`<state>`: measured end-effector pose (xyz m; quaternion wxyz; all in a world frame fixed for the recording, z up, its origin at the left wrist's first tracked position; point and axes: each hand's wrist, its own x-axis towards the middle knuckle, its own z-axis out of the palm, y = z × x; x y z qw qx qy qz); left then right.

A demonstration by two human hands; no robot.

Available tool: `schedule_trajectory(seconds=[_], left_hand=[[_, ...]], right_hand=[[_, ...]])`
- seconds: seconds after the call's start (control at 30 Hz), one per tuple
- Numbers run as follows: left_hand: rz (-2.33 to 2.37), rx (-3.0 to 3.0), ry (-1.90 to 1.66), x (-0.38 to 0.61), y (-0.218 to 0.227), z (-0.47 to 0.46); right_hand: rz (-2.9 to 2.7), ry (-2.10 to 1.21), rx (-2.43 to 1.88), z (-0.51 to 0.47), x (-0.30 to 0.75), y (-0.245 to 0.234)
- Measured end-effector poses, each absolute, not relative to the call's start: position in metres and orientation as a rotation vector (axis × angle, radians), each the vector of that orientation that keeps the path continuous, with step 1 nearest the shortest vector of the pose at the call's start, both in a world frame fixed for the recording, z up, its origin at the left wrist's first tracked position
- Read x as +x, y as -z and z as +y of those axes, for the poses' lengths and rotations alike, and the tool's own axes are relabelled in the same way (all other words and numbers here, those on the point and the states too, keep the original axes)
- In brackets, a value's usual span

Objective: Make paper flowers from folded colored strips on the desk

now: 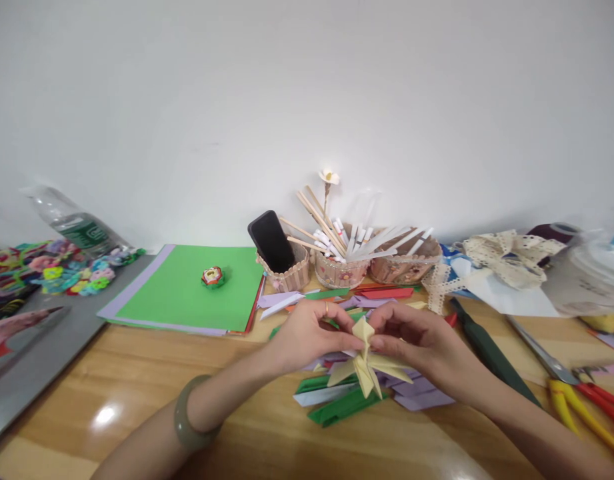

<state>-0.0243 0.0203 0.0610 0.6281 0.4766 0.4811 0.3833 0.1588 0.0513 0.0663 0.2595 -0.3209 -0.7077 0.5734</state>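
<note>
Between my two hands is a pale yellow folded paper piece (365,373) with several pointed petals spreading downward, like an origami flower. My left hand (314,337) pinches its upper left side between thumb and fingers. On the other side, my right hand (417,340) grips it with thumb and bent fingers. The piece is held above a pile of folded paper strips, among them green strips (344,403) and purple strips (421,393). Parts of the pile are hidden behind my hands and the yellow piece.
Green paper sheets (171,287) lie at left with a small folded flower (213,277) on top. Behind the pile stand baskets (341,273) of sticks and pens, one holding a phone (271,241). Scissors (561,373) and a dark green tool (491,353) lie at right.
</note>
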Motion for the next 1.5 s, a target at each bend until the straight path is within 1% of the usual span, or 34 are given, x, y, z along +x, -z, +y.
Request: schedule_trajectory(seconds=[0.1,0.27,0.47,0.8,0.93,1.07,1.23,1.3,1.43,1.47,1.5], left_hand=[[1.098,1.090,-0.906,-0.024,-0.063,0.021],[1.090,1.067,-0.899,-0.023,-0.066,0.021],[1.076,1.064,-0.896,-0.023,-0.066,0.020],[1.108,1.135,-0.884,-0.023,-0.072,0.015],[1.147,1.166,-0.839,-0.022,-0.072,0.014],[1.199,1.342,-0.872,-0.021,-0.072,0.012],[1.181,1.365,-0.885,-0.019,-0.072,0.009],[1.202,1.414,-0.926,-0.018,-0.071,0.008],[1.297,1.623,-1.030,-0.018,-0.070,0.006],[1.314,1.656,-1.059,-0.018,-0.070,0.005],[1.320,1.669,-1.089,-0.018,-0.069,0.005]], right_hand=[[-1.850,-1.651,-0.887,0.051,0.158,-0.066],[-1.890,-1.587,-0.932,0.051,0.158,-0.067],[-1.881,-1.621,-0.914,0.050,0.158,-0.067],[-1.894,-1.566,-0.915,0.046,0.156,-0.074],[-2.017,-1.405,-0.973,0.043,0.156,-0.073],[-2.153,-1.200,-0.979,0.041,0.155,-0.075],[-2.218,-1.115,-0.902,0.041,0.153,-0.078],[-2.269,-0.967,-0.882,0.039,0.154,-0.076],[-2.339,-0.461,-0.797,0.034,0.155,-0.069],[-2.334,-0.427,-0.790,0.033,0.155,-0.068],[-2.321,-0.463,-0.803,0.034,0.155,-0.068]])
